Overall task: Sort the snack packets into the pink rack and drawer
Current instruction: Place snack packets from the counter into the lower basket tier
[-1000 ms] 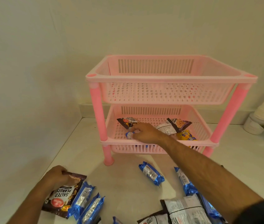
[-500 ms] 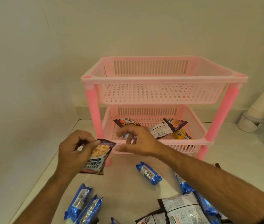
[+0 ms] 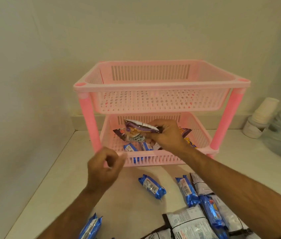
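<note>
Centrally, a pink rack (image 3: 160,87) with two slotted baskets stands on a pale counter (image 3: 53,183) against a cream wall; its upper basket sits above the lower basket (image 3: 155,156) on four pink posts; the right hand (image 3: 166,135) reaches over the front rim of the lower basket and pinches a peanut packet (image 3: 139,131) by its right end, thumb and curled fingers closed on the crimped seam; the packet hangs just above the basket floor, its long axis running roughly left to right, its free end pointing left toward the front left post, its printed face tilted toward the camera with the lettering upside down; beneath it, blue biscuit packs (image 3: 136,147) lie on the basket floor near the front rim, and more dark and yellow packets lie further back, partly hidden by the hand; the left hand (image 3: 104,169) hovers in front of the rack's left corner, holding nothing, its fingers loosely curled toward the thumb; on the counter before the rack lies one blue pack (image 3: 151,186) with its long axis diagonal, near end pointing lower right; another blue pack (image 3: 186,190) lies just right of it, nearly lengthwise toward the camera; a heap of white and black packets (image 3: 191,225) sits at the lower right; two further blue packs (image 3: 90,228) lie at the bottom edge; stacked paper cups (image 3: 263,114) lean at the far right.
</note>
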